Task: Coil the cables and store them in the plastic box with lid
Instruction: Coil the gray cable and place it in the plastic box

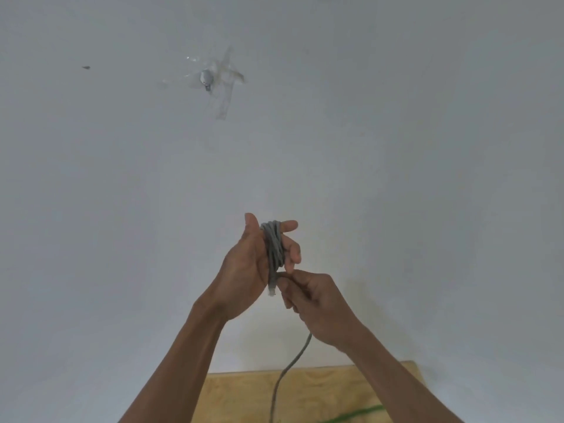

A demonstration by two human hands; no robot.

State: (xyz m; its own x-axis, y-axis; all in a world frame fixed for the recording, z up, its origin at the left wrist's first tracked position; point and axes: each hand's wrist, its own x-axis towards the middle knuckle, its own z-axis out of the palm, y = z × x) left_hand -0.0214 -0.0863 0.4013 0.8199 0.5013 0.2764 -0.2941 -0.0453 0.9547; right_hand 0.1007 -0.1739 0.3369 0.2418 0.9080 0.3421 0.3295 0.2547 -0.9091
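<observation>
The left hand [250, 264] held grey cable [274, 248] coiled round its fingers while the right hand [314, 303] pinched the strand.

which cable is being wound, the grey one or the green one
The grey cable: its loops wrap the left hand while the right hand pinches it. The green cable lies untouched on the wooden table.

cable [274, 248]: grey, matt sheath | table [244, 392]: pale bare wood, visible grain | wall [396, 117]: matt white
</observation>
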